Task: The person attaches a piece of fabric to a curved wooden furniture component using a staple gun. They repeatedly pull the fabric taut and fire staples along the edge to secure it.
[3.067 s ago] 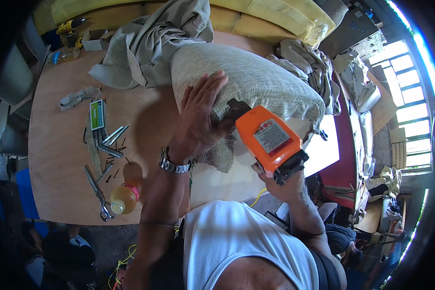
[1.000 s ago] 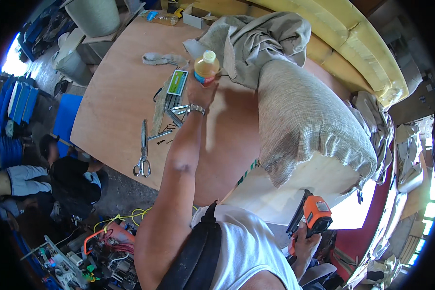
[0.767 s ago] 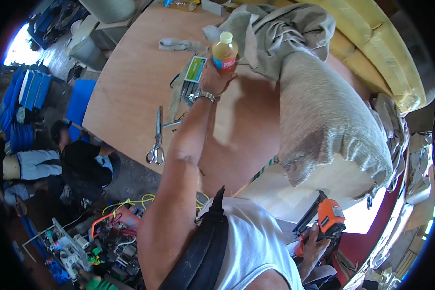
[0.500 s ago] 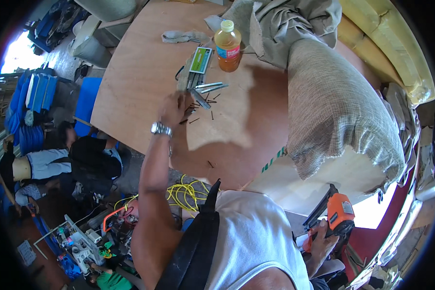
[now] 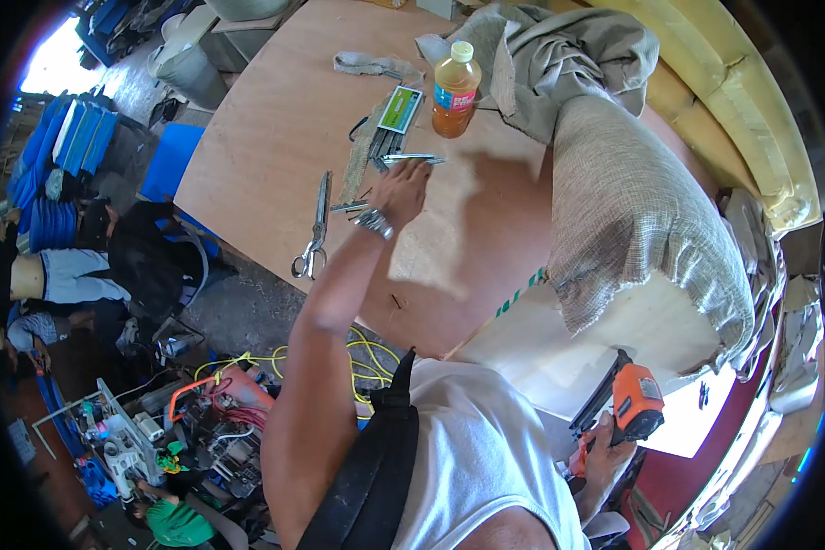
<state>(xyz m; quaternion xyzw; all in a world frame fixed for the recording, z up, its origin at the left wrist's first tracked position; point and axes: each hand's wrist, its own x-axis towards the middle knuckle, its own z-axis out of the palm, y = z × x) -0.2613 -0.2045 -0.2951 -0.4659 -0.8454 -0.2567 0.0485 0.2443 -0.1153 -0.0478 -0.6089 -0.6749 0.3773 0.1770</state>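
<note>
My left hand [image 5: 401, 194] reaches over the wooden tabletop, fingers stretched forward against thin silver metal strips [image 5: 428, 159] that look like stick staples. The palm and what lies under it are hidden. Scissors [image 5: 320, 223] rest left of my forearm, and another silver strip [image 5: 350, 206] lies beside the wrist. Beyond the hand, a green and white box [image 5: 401, 109] sits on grey strips, near a capped bottle of amber liquid [image 5: 454, 101]. At lower right, my right hand [image 5: 605, 458] grips an orange and black nail gun [image 5: 637, 403], its magazine pointing up-left.
A fabric-covered cushioned piece [image 5: 646, 211] stands at the table's right, with grey cloth [image 5: 559, 50] and yellow foam [image 5: 761, 110] behind. A yellow hose [image 5: 367, 362] coils below the table edge. Other people [image 5: 156, 257] are at the left, among tools and machinery [image 5: 147, 449].
My left hand has moved right and away from me, to the silver strips. The scissors now show on the table to its left. My right hand keeps the nail gun low.
</note>
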